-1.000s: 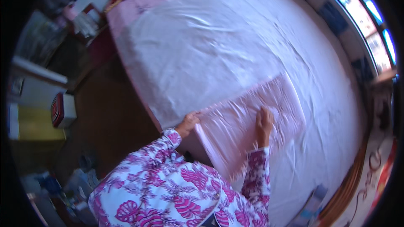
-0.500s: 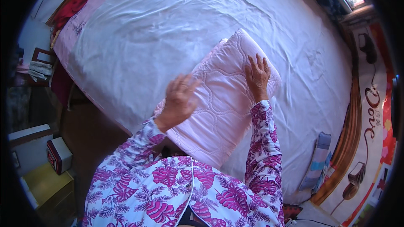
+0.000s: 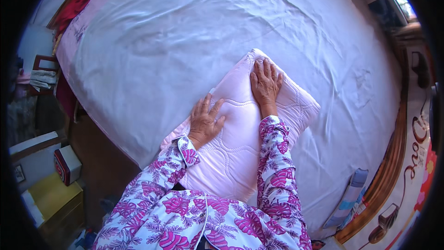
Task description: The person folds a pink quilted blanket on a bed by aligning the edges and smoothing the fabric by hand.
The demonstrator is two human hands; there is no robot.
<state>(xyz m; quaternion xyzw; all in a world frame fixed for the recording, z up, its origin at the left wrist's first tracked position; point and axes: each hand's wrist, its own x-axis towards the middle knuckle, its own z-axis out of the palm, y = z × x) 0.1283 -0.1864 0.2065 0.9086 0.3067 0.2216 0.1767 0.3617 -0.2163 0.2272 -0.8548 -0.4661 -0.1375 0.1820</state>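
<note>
A pink quilted pillow (image 3: 236,136) with wavy stitching lies aslant on the bed's pale sheet (image 3: 152,55), close in front of me. My left hand (image 3: 206,121) rests on the pillow's left edge, fingers spread and pointing away from me. Flat against its far part, near the top corner, lies my right hand (image 3: 266,83), with fingers stretched out. Neither hand grips anything. My forearms, in sleeves with a magenta leaf print, cover parts of the pillow's near end.
A striped cushion (image 3: 347,199) lies at the bed's right edge, by a wooden rail (image 3: 386,176). To the left stand a yellow-topped cabinet (image 3: 55,199) and a small white box (image 3: 68,164). A chair with a grey cloth (image 3: 44,79) is farther back.
My left hand, blurred before, has come down onto the pillow's left edge. The right hand has shifted left across the pillow, and the pillow's far corner sits lower in the view.
</note>
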